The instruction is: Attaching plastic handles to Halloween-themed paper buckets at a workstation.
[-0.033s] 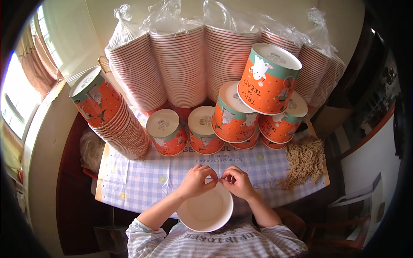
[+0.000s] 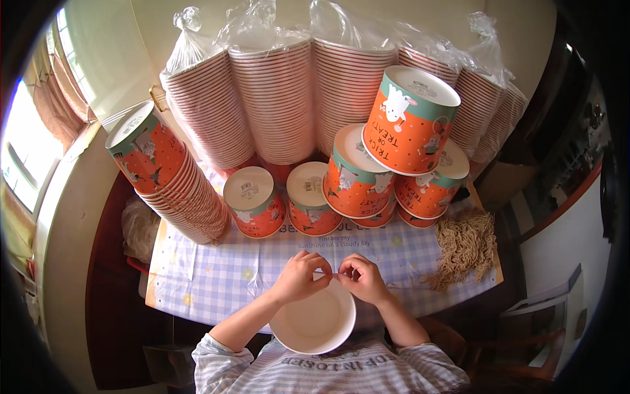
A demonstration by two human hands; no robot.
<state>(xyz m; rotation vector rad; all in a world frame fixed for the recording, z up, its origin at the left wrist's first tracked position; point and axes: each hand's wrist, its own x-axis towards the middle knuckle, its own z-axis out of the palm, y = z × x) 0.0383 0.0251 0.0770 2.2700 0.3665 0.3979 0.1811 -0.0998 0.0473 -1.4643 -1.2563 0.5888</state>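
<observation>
White-grey stripes mark the sleeve (image 2: 220, 364) left of the round paper tub (image 2: 314, 325). The left hand (image 2: 302, 279) overlaps the tub's far-left rim, nearer than the right hand (image 2: 363, 279), just past its far-right rim. Both pinch thumb to finger, held item indistinct. The tub's mouth faces up; tan cords (image 2: 464, 249) lie well to its right.
</observation>
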